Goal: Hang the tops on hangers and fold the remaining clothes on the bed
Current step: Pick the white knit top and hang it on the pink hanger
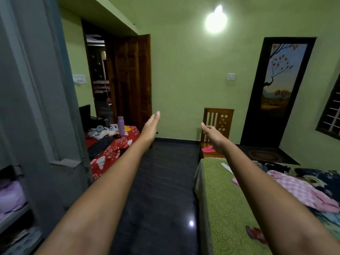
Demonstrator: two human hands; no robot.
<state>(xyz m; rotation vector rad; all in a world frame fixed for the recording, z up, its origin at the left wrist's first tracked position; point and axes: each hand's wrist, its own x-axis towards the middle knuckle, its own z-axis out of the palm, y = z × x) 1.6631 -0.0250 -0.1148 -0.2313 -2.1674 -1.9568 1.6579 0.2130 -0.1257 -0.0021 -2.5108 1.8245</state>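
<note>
Both my arms stretch straight out in front of me over the dark floor. My left hand [151,126] is flat with straight fingers and holds nothing. My right hand [209,131] is also empty, its fingers loosely bent. On the bed [222,199] with a green patterned cover at the right lies a heap of clothes: a pink checked garment [298,188] and a dark floral one [320,178]. Pink hangers [208,149] lie on the seat of a wooden chair [218,122] beyond the bed's far end.
A grey wardrobe [36,107] stands open at the left with folded clothes on its shelves. Behind it is a table with a red floral cloth [114,150], a keyboard and a purple bottle [121,125]. A wooden door [132,80] stands open at the back.
</note>
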